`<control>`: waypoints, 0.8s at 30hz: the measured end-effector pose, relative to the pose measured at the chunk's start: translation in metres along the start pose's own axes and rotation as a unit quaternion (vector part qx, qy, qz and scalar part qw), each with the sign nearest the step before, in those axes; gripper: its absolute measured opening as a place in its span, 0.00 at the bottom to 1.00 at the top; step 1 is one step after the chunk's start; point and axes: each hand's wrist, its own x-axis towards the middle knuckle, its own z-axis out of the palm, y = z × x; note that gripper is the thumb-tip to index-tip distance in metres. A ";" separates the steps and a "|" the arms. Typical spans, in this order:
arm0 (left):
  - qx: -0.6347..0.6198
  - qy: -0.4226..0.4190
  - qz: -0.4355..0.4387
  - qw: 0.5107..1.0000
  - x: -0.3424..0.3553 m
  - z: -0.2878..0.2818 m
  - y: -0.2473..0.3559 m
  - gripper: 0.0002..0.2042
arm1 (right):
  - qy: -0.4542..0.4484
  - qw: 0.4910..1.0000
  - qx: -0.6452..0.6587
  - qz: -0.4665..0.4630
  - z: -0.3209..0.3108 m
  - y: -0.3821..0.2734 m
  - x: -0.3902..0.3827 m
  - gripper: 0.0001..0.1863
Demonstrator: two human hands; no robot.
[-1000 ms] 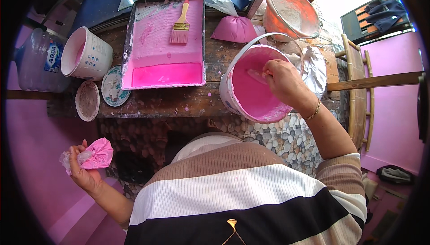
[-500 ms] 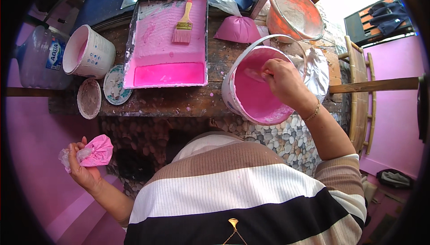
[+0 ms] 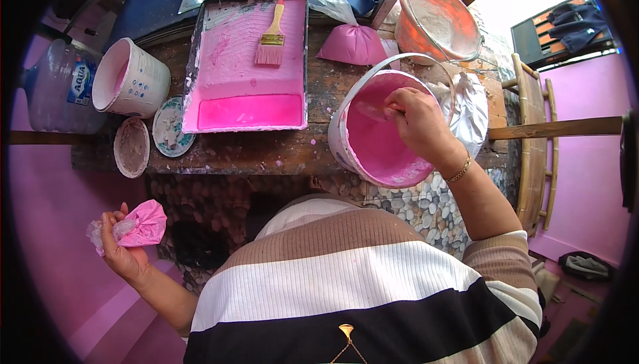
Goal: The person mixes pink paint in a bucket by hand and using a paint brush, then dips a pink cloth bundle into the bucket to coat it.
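Observation:
At the lower left, my left hand (image 3: 128, 249) is closed around the gathered neck of a small clear plastic bag of pink paint (image 3: 146, 223). The bag hangs well away from the table. My right hand (image 3: 419, 119) reaches over the white paint bucket (image 3: 339, 139), whose inside is coated with bright pink. Its fingers are closed on a thin, pale, pink-smeared piece (image 3: 370, 109) held inside the bucket; its exact kind I cannot make out. The bucket's handle (image 3: 407, 55) stands raised behind my wrist.
A black paint tray (image 3: 193, 74) holds pink paint and a flat paintbrush (image 3: 271, 39). Left of it stand a tilted white tub (image 3: 150, 81), a lid (image 3: 174, 139), a crusted bowl (image 3: 132, 147) and a large plastic bottle (image 3: 56, 91). Behind are a tied pink bag (image 3: 353, 43) and an orange bucket (image 3: 439, 21).
My right hand has shifted slightly left inside the bucket, with the pale piece still in its fingers. My left hand and its bag have stayed nearly still.

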 end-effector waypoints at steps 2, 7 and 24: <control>0.000 -0.005 -0.001 1.000 0.002 -0.002 -0.005 0.08 | -0.006 0.992 -0.126 0.019 -0.010 -0.002 -0.005 0.06; 0.002 -0.004 -0.006 1.000 0.003 -0.003 -0.008 0.09 | -0.113 0.986 -0.095 0.072 -0.019 -0.015 -0.020 0.07; 0.002 0.006 -0.015 1.000 0.003 0.003 -0.009 0.09 | -0.145 0.981 -0.088 0.093 -0.021 -0.019 -0.015 0.07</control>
